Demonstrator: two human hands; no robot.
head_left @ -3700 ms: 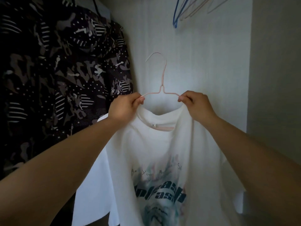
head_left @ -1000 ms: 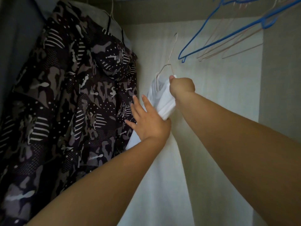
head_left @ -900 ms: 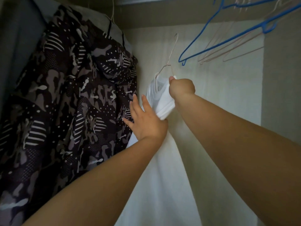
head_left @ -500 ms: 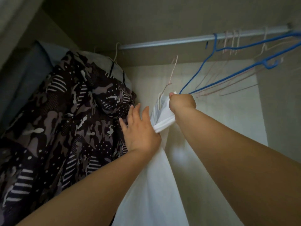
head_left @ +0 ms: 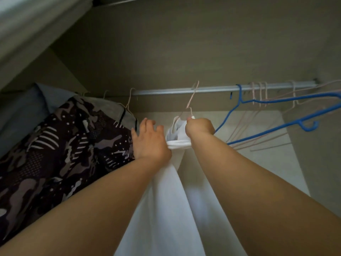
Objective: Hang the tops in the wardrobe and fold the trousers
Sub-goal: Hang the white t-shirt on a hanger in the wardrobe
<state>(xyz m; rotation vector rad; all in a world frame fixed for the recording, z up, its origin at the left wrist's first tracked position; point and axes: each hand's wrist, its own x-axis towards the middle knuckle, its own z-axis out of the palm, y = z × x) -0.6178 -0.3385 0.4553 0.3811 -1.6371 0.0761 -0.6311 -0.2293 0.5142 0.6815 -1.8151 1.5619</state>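
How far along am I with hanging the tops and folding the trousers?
Done: a patterned top hangs from the rail. In hand: the right hand grips the white top on its pink hanger, hook up at the rail, whether seated I cannot tell; the left hand presses against the patterned top. Left: let go, then the trousers, none in view.
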